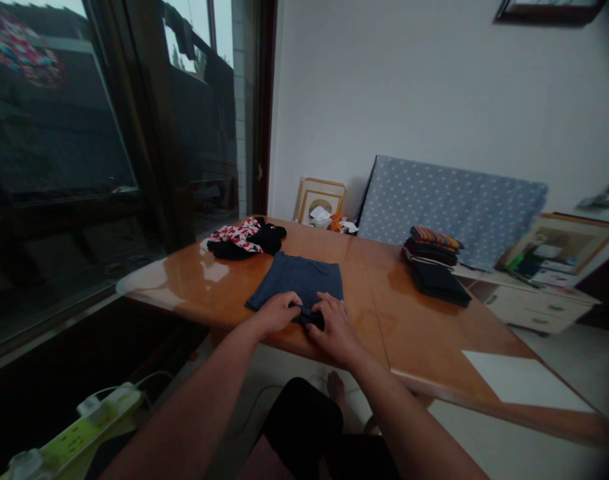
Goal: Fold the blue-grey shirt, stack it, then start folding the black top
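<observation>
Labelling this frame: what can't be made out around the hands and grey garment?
Head view:
grey garment near edge: covered by left hand and right hand; grip unclear.
red-and-white bundle: crumpled, dim; items unidentifiable.
folded stack: piece count too small.
wall frame: cut by top edge.

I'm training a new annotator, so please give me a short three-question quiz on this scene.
1. True or false: the left hand and the right hand both touch the garment.
2. What flat thing lies at the near right end of the table?
3. Fill in: the folded stack lies to the ___ of the garment.
Key: 1 true; 2 a white sheet; 3 right.
</observation>
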Motion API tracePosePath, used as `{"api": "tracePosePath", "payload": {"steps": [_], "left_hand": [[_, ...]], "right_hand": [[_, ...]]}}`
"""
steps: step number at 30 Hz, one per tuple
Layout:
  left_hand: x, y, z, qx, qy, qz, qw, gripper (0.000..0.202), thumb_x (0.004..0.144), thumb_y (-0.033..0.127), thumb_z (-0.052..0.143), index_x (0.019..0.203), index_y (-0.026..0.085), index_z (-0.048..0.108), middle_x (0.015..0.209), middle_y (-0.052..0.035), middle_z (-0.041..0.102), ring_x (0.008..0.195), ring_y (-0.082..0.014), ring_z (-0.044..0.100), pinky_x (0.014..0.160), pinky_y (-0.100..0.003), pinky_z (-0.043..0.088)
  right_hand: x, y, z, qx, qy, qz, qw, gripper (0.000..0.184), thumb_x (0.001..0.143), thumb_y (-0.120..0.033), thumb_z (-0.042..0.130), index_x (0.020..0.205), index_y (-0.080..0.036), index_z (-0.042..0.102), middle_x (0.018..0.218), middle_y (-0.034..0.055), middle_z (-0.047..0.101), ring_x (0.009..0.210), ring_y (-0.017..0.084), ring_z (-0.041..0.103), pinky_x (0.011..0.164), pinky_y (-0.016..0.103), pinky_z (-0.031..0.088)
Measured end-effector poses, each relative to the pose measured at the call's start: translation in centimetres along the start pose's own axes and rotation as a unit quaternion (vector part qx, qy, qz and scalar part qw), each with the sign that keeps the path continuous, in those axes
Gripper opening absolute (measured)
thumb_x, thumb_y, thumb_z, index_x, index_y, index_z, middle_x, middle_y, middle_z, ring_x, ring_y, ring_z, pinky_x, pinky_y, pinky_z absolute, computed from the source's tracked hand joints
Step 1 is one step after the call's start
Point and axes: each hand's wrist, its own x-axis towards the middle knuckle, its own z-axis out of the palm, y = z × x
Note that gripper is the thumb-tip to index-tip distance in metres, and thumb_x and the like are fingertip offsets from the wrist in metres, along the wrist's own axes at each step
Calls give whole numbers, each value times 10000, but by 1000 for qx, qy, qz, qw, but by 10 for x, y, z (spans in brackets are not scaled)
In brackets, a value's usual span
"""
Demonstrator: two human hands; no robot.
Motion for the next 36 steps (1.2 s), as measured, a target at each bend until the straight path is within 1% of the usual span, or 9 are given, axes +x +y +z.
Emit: {"api": "tracePosePath", "payload": {"steps": [4, 7, 11, 15, 18, 25, 28, 31, 36], "left_hand": [[0, -3, 1, -16, 4, 7, 1000, 158, 820, 238, 561, 904, 194, 687, 930, -28, 701, 887, -186, 628, 785, -263, 472], [0, -6, 2, -31, 9, 9, 999, 159, 813, 243, 575, 918, 195, 684, 927, -25, 700, 881, -184, 627, 788, -264, 472], [-1, -5, 3, -65, 15, -6, 998, 146, 793, 221, 578, 900, 192, 673, 912, -21, 692, 877, -179, 621, 801, -267, 470], [-2, 0, 0, -106, 17, -28, 994, 141, 792, 228, 589, 904, 183, 660, 876, -15, 676, 838, -167, 607, 774, -264, 464], [-3, 3, -2, -126, 12, -40, 991, 154, 797, 254, 598, 914, 176, 660, 878, -19, 672, 828, -166, 604, 757, -265, 466], [0, -2, 6, -118, 24, -31, 992, 294, 775, 358, 684, 1011, 183, 692, 982, -45, 704, 932, -198, 630, 794, -275, 479], [6, -8, 14, -73, 37, -37, 996, 214, 794, 355, 658, 923, 190, 703, 870, -23, 706, 809, -176, 628, 716, -263, 466], [11, -13, 20, -60, 53, -53, 995, 204, 803, 362, 644, 906, 194, 698, 823, -10, 697, 763, -165, 620, 663, -250, 449], [13, -13, 22, -77, 70, -56, 993, 188, 781, 348, 659, 877, 190, 690, 811, -4, 687, 747, -158, 609, 641, -243, 438]], "right_hand": [[3, 6, 3, 64, 50, -3, 997, 180, 899, -338, 561, 1028, -232, 626, 1334, 107, 589, 1279, 255, 506, 1080, 475, 365], [8, 9, 3, 75, 76, 24, 994, 206, 921, -365, 542, 1036, -228, 644, 1188, 94, 660, 1170, 240, 572, 1017, 423, 413], [16, 7, 0, 22, 31, 35, 999, 280, 843, -407, 662, 1066, -239, 684, 1120, 70, 693, 1102, 259, 584, 981, 416, 401], [23, 1, -2, -27, 9, 41, 999, 203, 828, -364, 678, 995, -255, 716, 1031, 49, 713, 1039, 250, 579, 941, 392, 378], [27, -2, -1, -49, 4, 40, 998, 118, 846, -319, 646, 914, -256, 718, 957, 31, 716, 992, 234, 575, 932, 386, 354], [30, 0, 3, -53, 29, 34, 998, 113, 869, -307, 598, 866, -252, 697, 878, 32, 704, 960, 237, 571, 923, 392, 341], [26, 3, 1, -38, 48, 24, 998, 125, 860, -276, 580, 936, -241, 672, 951, 49, 702, 993, 242, 575, 935, 401, 362], [18, 3, -5, -32, 68, -4, 997, 147, 824, -217, 568, 957, -227, 632, 1142, 82, 670, 1112, 249, 558, 1017, 444, 350], [0, -1, -17, -51, 1, -68, 996, 150, 803, -228, 579, 942, -242, 633, 1395, 79, 553, 1359, 277, 412, 1164, 576, 173]]}}
